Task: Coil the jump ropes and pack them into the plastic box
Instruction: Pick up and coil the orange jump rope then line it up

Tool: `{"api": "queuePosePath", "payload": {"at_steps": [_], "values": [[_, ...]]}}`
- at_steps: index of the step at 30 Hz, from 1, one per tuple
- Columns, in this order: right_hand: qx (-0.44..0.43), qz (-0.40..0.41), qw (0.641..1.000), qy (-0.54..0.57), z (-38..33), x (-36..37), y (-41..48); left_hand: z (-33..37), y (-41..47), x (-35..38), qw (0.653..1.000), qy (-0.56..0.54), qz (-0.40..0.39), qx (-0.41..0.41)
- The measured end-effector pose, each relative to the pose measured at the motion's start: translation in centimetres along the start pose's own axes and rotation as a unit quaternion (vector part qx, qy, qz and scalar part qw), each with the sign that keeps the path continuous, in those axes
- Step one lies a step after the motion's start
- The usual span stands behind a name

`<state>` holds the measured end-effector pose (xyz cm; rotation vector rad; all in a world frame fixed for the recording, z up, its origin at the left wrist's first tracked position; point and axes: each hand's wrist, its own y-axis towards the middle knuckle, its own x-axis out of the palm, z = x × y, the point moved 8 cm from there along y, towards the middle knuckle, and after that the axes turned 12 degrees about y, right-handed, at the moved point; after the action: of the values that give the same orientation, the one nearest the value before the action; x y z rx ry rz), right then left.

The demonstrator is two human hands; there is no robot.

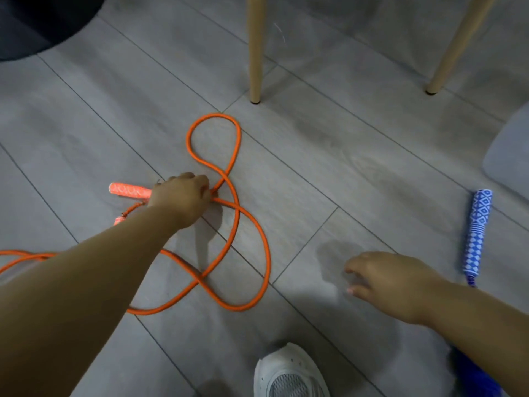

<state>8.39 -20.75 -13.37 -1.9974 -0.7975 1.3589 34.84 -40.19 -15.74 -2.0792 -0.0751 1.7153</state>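
Left hand (183,200) fingers (203,188) pinching orange rope (237,219)

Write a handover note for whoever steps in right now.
Left hand: grips the orange rope where its loops cross, beside an orange handle.
Right hand: open, above the floor, holding nothing.
Blue handle lies on the floor at right; a pale plastic thing at the right edge may be the box.
Done: nothing coiled or packed.
Left: coil the ropes, pack them.
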Motion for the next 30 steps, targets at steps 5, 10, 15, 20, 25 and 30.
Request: {"api": "queuePosePath", "payload": {"at_steps": [5, 10, 15, 20, 25, 30], "values": [[-0.001, 0.002, 1.0, 0.002, -0.5, 0.7, 0.3, 1.8, -0.9, 1.8, 0.997, -0.044, -0.062, 0.002], [-0.009, 0.007, 1.0, 0.009, -1.1, 0.7, 0.4, 3.9, -1.3, 2.8, 0.992, -0.073, -0.099, 0.012], [-0.015, 0.011, 1.0, 0.011, -1.0, 0.4, -0.4, 6.2, -2.5, 2.9, 0.992, -0.024, -0.117, 0.034], [-0.003, 0.021, 1.0, 0.002, -0.2, 0.1, -2.6, 8.2, -4.4, 0.9, 0.989, -0.047, -0.118, 0.077], [0.019, 0.052, 0.998, 0.0, 1.1, -0.9, -6.3, 11.7, -7.5, -5.6, 0.983, -0.122, -0.026, 0.135], [0.034, 0.109, 0.993, -0.026, 2.2, -3.1, -12.0, 15.6, -11.9, -13.3, 0.964, -0.156, 0.047, 0.212]]}}
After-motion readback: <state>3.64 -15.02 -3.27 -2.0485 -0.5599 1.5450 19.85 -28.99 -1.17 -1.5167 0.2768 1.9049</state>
